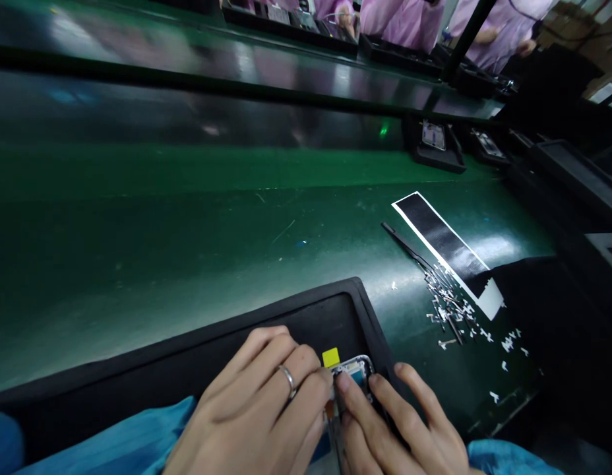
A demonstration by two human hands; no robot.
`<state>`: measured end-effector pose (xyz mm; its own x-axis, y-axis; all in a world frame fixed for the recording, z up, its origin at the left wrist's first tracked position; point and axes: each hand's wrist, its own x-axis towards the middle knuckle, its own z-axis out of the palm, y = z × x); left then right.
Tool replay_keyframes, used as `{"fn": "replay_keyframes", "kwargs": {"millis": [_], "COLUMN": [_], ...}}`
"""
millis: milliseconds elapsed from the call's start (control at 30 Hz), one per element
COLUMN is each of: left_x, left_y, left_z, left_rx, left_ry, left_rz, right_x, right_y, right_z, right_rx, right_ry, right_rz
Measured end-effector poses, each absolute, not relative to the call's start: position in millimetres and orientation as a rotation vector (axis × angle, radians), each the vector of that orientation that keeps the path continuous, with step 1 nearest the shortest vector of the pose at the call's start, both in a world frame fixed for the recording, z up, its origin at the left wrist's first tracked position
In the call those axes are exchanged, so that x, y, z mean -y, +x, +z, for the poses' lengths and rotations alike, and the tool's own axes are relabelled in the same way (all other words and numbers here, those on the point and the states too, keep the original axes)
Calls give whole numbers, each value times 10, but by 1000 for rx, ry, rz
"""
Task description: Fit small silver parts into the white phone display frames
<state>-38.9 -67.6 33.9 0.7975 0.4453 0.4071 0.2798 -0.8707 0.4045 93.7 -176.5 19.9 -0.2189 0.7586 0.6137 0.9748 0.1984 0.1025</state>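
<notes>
Green desk [187, 251] fills the head view, with a black tray [197, 343] at its near edge. A small phone frame [358, 366] lies at the tray's right end, a yellow tab [330, 357] touching its top left corner. The left hand [256, 409], wearing a ring [287, 381], curls over the frame's left side; whether its grip clasps the frame is hidden. The right hand [399, 429] lies spread, its grip unclosed, fingertips [343, 382] pressed on the frame. Toward the right edge lie a black strip [442, 241], a thin stick [405, 244] and pale scraps [454, 310]. Pink sleeves [399, 23] show at the far edge.
</notes>
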Motion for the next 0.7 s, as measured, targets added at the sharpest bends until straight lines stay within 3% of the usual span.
{"fn": "replay_keyframes", "kwargs": {"millis": [267, 700], "left_x": [648, 694], "left_y": [-238, -302], "left_z": [419, 374], "left_rx": [-568, -670], "left_ry": [2641, 2528], "left_rz": [892, 808], "right_x": [1746, 1717], "right_y": [879, 905], "right_z": [214, 298], "right_rx": [2035, 2071], "right_ry": [-1681, -1628], "right_rz": [-742, -723]}}
